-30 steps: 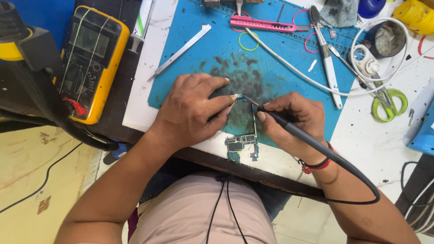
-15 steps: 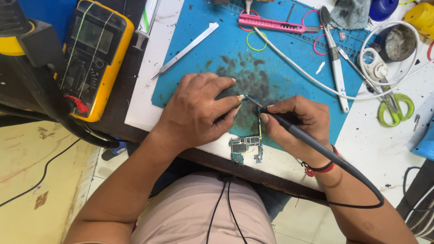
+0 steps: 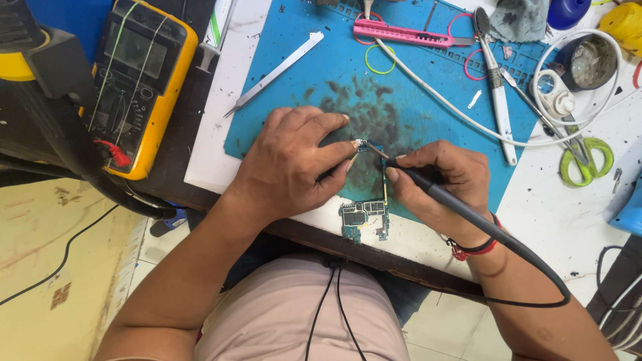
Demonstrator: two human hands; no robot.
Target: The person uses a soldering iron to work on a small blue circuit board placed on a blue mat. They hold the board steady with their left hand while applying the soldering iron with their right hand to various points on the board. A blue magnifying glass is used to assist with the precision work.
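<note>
A narrow green circuit board [image 3: 364,217] lies on the stained blue work mat [image 3: 414,93] near the table's front edge. My left hand [image 3: 294,160] presses down on the board's upper part, fingertips pinched at its top end. My right hand [image 3: 445,184] grips a dark soldering iron [image 3: 435,194] like a pen. Its metal tip touches the board's top end right next to my left fingertips. The iron's black cable [image 3: 535,267] runs off toward my right wrist, which wears a red band [image 3: 471,249].
A yellow multimeter [image 3: 137,80] lies at the left. On the mat sit metal tweezers [image 3: 274,72], a pink cutter [image 3: 404,33], a white cable [image 3: 455,107] and a grey-handled tool [image 3: 495,87]. Green scissors [image 3: 585,160] and a dark round pot [image 3: 588,61] sit at the right.
Both hands stay on the board with the iron tip at its top end. The view has shifted slightly; nothing else has visibly moved.
</note>
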